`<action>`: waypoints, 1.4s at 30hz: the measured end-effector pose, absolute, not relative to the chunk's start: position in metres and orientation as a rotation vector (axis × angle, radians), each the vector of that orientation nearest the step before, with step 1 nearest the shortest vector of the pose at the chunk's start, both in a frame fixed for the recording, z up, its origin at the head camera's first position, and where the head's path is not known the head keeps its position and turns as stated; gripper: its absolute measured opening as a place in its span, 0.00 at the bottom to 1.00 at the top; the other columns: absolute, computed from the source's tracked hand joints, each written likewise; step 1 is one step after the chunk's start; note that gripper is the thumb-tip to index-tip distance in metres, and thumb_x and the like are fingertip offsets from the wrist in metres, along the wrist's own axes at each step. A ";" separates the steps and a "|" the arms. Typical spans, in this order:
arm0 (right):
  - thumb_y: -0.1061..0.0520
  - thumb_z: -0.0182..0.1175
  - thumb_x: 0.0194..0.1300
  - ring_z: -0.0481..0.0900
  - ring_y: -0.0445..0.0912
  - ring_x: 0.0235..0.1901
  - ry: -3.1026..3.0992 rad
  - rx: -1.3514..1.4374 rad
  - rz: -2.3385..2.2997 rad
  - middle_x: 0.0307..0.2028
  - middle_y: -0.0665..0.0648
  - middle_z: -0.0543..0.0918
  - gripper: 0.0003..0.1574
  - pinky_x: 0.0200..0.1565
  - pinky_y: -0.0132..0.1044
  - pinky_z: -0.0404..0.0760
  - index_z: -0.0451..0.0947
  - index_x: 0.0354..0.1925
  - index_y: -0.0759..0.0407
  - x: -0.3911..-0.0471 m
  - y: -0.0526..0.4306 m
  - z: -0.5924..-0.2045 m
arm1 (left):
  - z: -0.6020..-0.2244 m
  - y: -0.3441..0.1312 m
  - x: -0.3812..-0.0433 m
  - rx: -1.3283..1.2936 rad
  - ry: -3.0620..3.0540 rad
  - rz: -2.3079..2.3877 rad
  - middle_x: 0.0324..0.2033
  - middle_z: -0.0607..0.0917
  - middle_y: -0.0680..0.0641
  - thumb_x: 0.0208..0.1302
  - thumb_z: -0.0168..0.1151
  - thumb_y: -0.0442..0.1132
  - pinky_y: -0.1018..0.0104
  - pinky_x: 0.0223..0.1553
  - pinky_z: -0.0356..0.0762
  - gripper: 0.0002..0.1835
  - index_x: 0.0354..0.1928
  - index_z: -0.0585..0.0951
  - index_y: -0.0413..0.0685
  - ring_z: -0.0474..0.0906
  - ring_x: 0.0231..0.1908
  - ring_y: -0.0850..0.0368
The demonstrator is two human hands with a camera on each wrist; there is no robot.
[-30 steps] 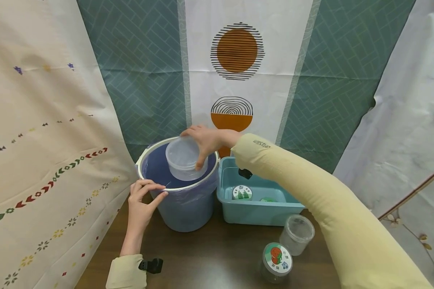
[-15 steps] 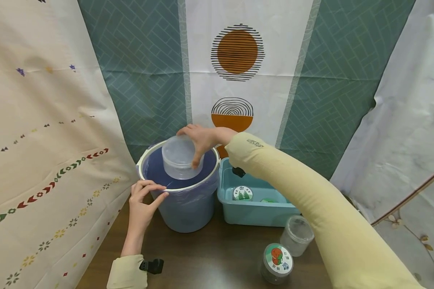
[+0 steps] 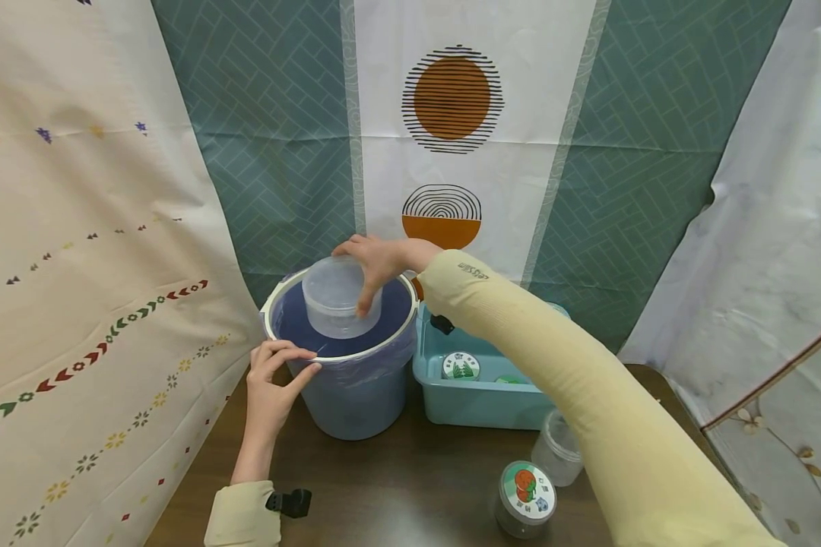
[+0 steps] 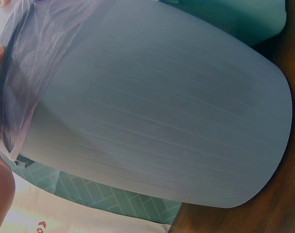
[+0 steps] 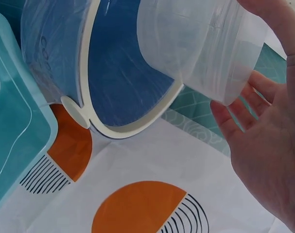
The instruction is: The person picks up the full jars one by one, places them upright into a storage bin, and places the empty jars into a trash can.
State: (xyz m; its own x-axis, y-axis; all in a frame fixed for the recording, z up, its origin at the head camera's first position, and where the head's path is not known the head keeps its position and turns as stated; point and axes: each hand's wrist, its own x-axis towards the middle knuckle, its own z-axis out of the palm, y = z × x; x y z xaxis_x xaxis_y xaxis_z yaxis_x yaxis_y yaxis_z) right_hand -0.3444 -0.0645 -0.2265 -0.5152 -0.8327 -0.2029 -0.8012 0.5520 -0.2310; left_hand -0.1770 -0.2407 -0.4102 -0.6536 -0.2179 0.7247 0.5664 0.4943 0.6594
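A translucent round plastic tub (image 3: 334, 292) hangs over the mouth of a blue bin (image 3: 356, 406), held from above and the right by my right hand (image 3: 383, 262). In the right wrist view, the fingers (image 5: 227, 119) curve around one end of the tub (image 5: 191, 46), which overlaps the bin's pale rim (image 5: 103, 127). My left hand (image 3: 274, 387) pinches the near-left part of that rim between thumb and fingers, over a thin plastic liner (image 4: 43, 53). The left wrist view is mostly filled by the bin's side (image 4: 176, 107).
Right of the bin stands a teal basin (image 3: 479, 406) holding a jar with a green-and-white lid (image 3: 461, 366) and another partly hidden item. On the brown table (image 3: 390, 494) are a jar with a tomato-pictured lid (image 3: 527, 494) and a clear jar (image 3: 556, 453) partly behind the right sleeve.
My right hand has shifted a little to the left with the tub, above the bin. The left hand keeps its hold on the rim.
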 end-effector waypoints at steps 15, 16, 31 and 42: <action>0.39 0.77 0.46 0.52 0.53 0.72 2.535 -1.303 -0.159 0.74 0.57 0.54 0.71 0.72 0.51 0.62 0.47 0.78 0.51 -0.347 -0.063 -0.230 | -0.410 -0.240 -0.177 -0.282 -1.935 -1.264 0.38 0.77 0.37 0.47 0.73 0.20 0.71 0.55 0.56 0.11 0.34 0.86 0.34 0.63 0.49 0.66; 0.38 0.76 0.47 0.50 0.54 0.73 2.534 -1.288 -0.147 0.75 0.57 0.52 0.73 0.72 0.51 0.60 0.45 0.79 0.50 -0.347 -0.062 -0.230 | -0.410 -0.240 -0.177 -0.284 -1.933 -1.268 0.38 0.77 0.37 0.47 0.73 0.20 0.72 0.55 0.56 0.11 0.34 0.86 0.34 0.63 0.49 0.65; 0.34 0.70 0.53 0.31 0.53 0.80 2.494 -1.219 -0.285 0.80 0.54 0.31 0.76 0.77 0.56 0.46 0.28 0.79 0.44 -0.349 -0.049 -0.233 | -0.410 -0.239 -0.178 -0.307 -1.932 -1.264 0.37 0.76 0.38 0.47 0.72 0.20 0.71 0.54 0.56 0.10 0.34 0.86 0.33 0.63 0.48 0.65; 0.36 0.71 0.53 0.34 0.51 0.80 2.493 -1.233 -0.356 0.80 0.53 0.34 0.74 0.76 0.56 0.49 0.33 0.80 0.44 -0.348 -0.032 -0.236 | -0.411 -0.241 -0.178 -0.306 -1.927 -1.252 0.37 0.77 0.38 0.47 0.73 0.20 0.71 0.54 0.57 0.11 0.34 0.86 0.34 0.63 0.47 0.63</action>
State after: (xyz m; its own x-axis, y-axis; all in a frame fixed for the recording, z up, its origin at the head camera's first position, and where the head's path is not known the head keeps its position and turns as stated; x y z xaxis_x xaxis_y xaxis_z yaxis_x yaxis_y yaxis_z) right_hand -0.3484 -0.0322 -0.2362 -0.5677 -0.8020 -0.1860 -0.7178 0.5928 -0.3651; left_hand -0.1785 -0.2410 -0.4115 -0.6507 -0.2118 0.7292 0.5801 0.4809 0.6574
